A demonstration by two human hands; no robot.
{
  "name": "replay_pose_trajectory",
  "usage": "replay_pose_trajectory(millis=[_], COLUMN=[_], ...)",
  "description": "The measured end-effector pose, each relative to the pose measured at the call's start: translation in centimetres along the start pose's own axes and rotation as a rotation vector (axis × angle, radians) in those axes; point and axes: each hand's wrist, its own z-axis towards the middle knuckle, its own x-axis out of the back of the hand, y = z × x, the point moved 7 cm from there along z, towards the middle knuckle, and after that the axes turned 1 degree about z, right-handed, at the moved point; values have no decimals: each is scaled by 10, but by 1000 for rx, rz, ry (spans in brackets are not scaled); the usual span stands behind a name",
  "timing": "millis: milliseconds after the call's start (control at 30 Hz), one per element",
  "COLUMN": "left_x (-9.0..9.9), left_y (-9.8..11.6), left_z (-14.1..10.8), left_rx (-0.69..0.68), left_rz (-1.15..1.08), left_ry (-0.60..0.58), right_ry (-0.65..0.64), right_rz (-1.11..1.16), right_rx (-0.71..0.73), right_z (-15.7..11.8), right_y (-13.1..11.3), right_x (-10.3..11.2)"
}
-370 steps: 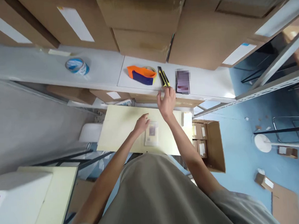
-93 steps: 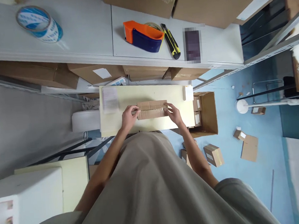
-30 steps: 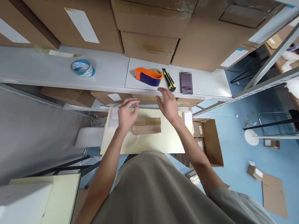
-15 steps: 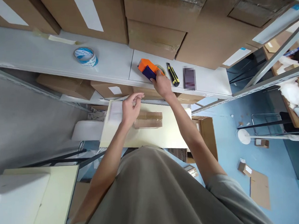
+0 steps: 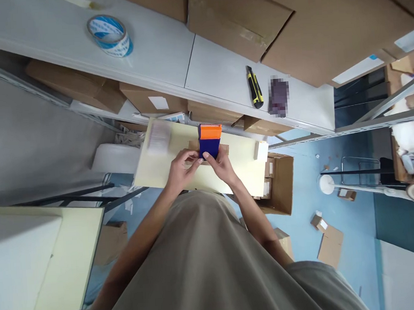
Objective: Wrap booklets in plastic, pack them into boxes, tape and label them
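Note:
An orange and dark-blue tape dispenser [image 5: 209, 143] is in front of me, above the pale yellow table [image 5: 245, 169]. My right hand [image 5: 224, 165] grips its lower right side, the thumb lying across the blue face. At the lower left corner, my left hand [image 5: 183, 168] has its thumb and fingers closed on the dispenser's edge. Its fingertips are partly hidden, so their exact hold is unclear. Beneath the dispenser lies a small taped cardboard box [image 5: 193, 145], mostly covered by the dispenser and hands.
On the grey shelf [image 5: 215, 69] are a blue-and-white tape roll [image 5: 110, 35], a yellow-black box cutter [image 5: 255, 88] and a blurred-out item [image 5: 278, 96]. Clear plastic bags [image 5: 159, 137] and a small white box [image 5: 261, 150] are on the table. An open carton [image 5: 283, 182] stands right.
The dispenser has come down off the shelf in my right hand and now stands over the table. My left hand, free before, has closed on its lower edge. My view has shifted lower.

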Motion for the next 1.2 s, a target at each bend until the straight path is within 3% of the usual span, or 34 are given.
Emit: replay_pose_trajectory(millis=[200,267,400,500,733,867,1000,1100,1200], left_x=[31,39,39,35,28,20,10,25,49], left_y=[18,28,40,37,-5,-38,-69,-95,-122], left_z=[23,36,51,54,50,35,7,-3,3], left_rx=[76,98,135,141,165,240,357,432,446], left_rz=[-70,-107,-145,-115,-149,-162,-209,-278,-291], left_ry=[-6,-64,-222,-258,-181,-42,63,199,282], right_ry=[-53,-86,-134,-173,-280,-296,-486,-660,-683], right_rz=[-136,-192,-294,-382,-490,-503,-562,-649,-747], right_rx=[0,2,62,61,11,-94,-232,-373,-466], right_z=[-17,-23,-32,-34,-33,-28,-24,-21,-9], right_y=[16,19,8,-1,-6,0,-8,-23,-40], right_x=[10,14,21,25,26,24,31,53,81])
